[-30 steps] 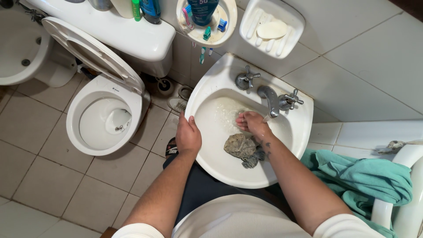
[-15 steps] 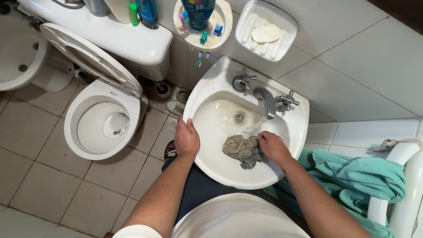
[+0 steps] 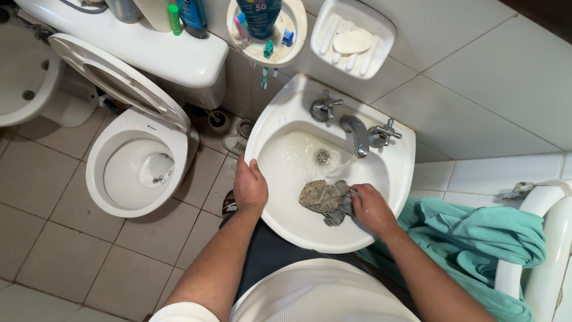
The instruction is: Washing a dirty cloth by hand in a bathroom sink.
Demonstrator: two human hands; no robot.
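Left hand: the left hand (image 3: 250, 188) lies on the front-left rim of the white sink (image 3: 393, 179); fingers together and curled lightly over the edge, thumb on the inner side; it holds nothing loose.
Right hand: the right hand (image 3: 370, 207) is inside the bowl at its right side; fingertips bent down and pinching the right edge of the grey rag (image 3: 325, 198).
Rag: crumpled and wet-looking, lying on the bowl's floor toward the front, just below the drain (image 3: 323, 157); its right end is under the fingers.
Water: a thin stream falls from the chrome tap (image 3: 356, 134) and lands near the rag's upper right corner; a cross handle stands on each side of the spout.
Wall above: a white soap dish (image 3: 381, 27) with a pale bar of soap (image 3: 352, 41); beside it a round holder (image 3: 295, 33) with toothbrushes and a blue bottle.
Left of sink: a white toilet (image 3: 98, 179) with its seat and lid raised; bottles on the cistern.
Right of sink: a teal towel (image 3: 482, 235) draped over a white rail, well apart from the rag.
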